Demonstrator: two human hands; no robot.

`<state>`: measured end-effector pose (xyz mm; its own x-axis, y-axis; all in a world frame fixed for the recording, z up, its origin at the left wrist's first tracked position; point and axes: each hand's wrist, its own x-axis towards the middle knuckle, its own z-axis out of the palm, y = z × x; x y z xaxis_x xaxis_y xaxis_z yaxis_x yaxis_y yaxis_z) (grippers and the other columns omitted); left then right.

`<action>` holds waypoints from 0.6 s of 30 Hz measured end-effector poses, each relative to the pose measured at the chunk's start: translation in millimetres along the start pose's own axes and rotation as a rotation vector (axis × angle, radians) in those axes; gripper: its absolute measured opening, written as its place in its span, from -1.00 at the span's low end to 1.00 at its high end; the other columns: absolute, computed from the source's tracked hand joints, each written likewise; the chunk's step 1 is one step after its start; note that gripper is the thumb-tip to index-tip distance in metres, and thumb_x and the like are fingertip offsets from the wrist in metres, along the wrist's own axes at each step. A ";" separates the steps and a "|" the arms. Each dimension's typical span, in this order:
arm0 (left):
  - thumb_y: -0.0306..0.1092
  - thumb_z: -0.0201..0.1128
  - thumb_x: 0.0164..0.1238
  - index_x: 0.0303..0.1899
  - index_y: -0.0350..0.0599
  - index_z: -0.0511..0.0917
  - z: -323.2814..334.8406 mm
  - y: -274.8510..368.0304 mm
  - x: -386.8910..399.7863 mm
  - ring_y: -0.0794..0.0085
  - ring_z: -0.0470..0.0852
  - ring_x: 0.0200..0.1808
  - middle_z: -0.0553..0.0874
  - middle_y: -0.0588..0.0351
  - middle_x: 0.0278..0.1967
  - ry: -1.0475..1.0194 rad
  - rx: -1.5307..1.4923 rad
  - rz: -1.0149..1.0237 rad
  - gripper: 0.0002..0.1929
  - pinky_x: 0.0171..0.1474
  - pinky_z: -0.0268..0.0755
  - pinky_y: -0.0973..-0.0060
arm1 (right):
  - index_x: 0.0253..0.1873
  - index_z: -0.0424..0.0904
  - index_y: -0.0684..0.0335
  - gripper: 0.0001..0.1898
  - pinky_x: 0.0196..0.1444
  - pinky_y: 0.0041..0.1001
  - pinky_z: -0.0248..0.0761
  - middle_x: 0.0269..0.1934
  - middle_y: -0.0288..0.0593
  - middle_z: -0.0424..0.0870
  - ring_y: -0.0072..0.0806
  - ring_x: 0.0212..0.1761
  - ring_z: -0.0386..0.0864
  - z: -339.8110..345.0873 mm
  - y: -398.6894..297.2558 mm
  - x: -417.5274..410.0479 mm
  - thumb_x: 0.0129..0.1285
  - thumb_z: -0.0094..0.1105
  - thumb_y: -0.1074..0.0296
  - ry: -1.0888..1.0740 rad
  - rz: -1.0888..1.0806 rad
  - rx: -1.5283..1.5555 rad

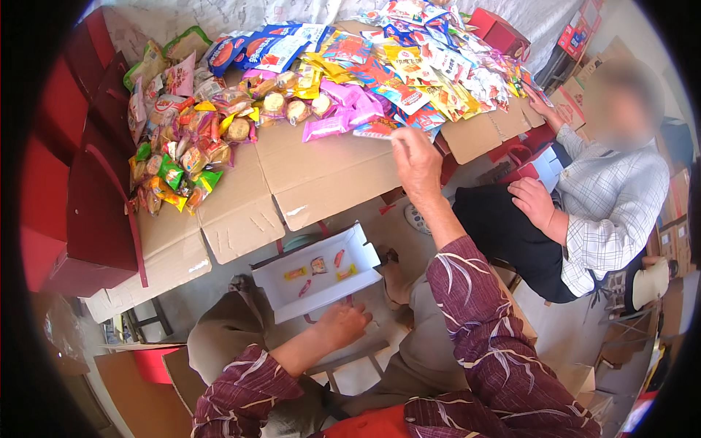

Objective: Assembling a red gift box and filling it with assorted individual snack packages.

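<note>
My right hand (419,164) is over the front edge of the cardboard-covered table, thumb and fingers pinching the end of a blue-and-red snack packet (377,130). Beside that packet lie pink-purple wrapped snacks (350,107) and a pile of blue, red and yellow packets (394,82). Lower down, an open box with white inner walls (279,301) sits between my knees, holding several small wrapped sweets (318,266). My left hand (342,326) is at the near side of this box, its fingers loosely curled; whether it grips the rim is unclear.
Clear-wrapped cakes (191,159) are heaped on the table's left part. Dark red boxes (104,219) with a strap stand at the left edge. To the right, a seated person in a checked shirt (613,197) reaches towards the packets. An open cardboard carton (131,383) is at lower left.
</note>
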<state>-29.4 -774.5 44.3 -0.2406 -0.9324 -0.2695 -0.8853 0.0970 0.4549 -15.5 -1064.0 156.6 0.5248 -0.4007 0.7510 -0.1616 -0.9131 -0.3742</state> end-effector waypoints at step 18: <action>-0.13 0.33 0.21 0.01 -0.01 0.57 5.6 1.3 3.1 0.14 0.68 -0.07 0.61 0.03 -0.16 -0.021 0.002 -0.013 -0.63 -0.09 0.57 0.25 | 0.22 0.49 0.20 -0.48 0.25 -0.15 0.24 0.24 0.00 0.44 -0.05 0.31 0.36 45.2 -24.8 18.5 0.16 0.36 0.23 -0.106 -0.030 -0.027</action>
<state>-33.5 -775.3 39.3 -0.2372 -0.9260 -0.2936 -0.8892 0.0852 0.4495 35.9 -1045.4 155.1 0.6151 -0.3639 0.6994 -0.1663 -0.9270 -0.3361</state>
